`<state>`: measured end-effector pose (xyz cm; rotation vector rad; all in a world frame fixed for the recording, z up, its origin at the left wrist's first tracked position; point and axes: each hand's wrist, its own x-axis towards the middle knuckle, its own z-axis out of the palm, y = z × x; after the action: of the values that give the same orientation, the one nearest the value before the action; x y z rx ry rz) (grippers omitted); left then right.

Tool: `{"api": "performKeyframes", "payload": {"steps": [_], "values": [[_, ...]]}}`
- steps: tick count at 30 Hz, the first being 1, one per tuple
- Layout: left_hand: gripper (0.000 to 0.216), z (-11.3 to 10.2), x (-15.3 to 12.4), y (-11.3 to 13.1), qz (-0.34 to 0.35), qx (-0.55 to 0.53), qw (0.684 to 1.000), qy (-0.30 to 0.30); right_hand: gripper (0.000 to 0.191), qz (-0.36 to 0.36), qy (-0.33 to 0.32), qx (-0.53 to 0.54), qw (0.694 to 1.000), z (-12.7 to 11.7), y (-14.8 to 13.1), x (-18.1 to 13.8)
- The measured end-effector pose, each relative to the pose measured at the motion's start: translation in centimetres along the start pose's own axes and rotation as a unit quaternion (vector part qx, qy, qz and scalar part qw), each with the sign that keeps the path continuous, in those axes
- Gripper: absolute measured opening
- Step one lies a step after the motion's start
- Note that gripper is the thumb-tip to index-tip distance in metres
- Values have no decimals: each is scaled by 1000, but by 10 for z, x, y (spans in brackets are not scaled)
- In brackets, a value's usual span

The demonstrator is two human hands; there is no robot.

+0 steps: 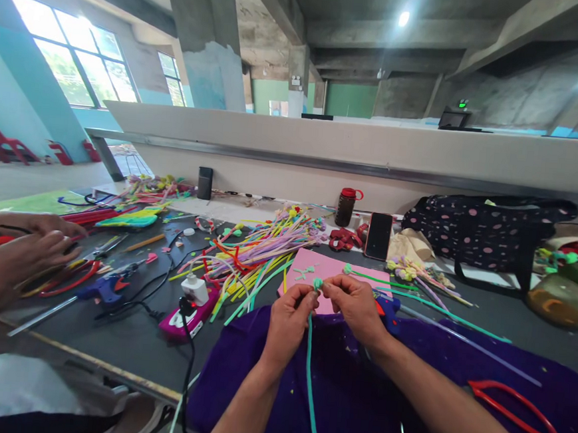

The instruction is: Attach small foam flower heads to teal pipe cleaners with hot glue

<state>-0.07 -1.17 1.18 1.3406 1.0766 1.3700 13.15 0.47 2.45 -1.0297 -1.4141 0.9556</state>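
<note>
Between my two hands is a green pipe cleaner flower (pixel 318 284) whose long stem (pixel 310 385) hangs down over the purple cloth (pixel 237 366). My left hand (pixel 290 316) is closed, pinching the stem just under the flower head. Thumb and forefinger of my right hand (pixel 355 305) pinch the right side of the same head. Behind them lies a pink sheet (pixel 315 262) with small green twisted pieces (pixel 305 272) on it. Another green-stemmed piece (pixel 364 274) lies across that sheet. A blue glue gun (pixel 388 311) sits partly hidden behind my right wrist.
Red-handled scissors (pixel 518 411) rest on the cloth at right. Left of me are a magenta power strip (pixel 188 319), a second glue gun (pixel 106 289) and a co-worker's hands (pixel 31 249). Bundled pipe cleaners (pixel 267 241), a phone (pixel 378 237), a bottle (pixel 346 207) and a bag (pixel 482 232) stand farther back.
</note>
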Motion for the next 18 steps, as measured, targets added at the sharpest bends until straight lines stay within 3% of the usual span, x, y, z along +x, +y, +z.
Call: {"api": "performKeyframes", "payload": {"steps": [4,8,14,18], "values": [[22,-1,3,-4,-73,-117,990,-25,22,-23,30,-27,999,-6,-8,2],[22,-5,5,-3,-155,-241,955,-79,25,-9,30,5,999,-11,-12,3],[19,-7,5,0,-176,-341,916,-121,24,15,-94,88,992,-2,-9,-5],[19,-7,3,-2,-180,-366,902,-139,24,19,-125,106,986,4,-11,-12]]}}
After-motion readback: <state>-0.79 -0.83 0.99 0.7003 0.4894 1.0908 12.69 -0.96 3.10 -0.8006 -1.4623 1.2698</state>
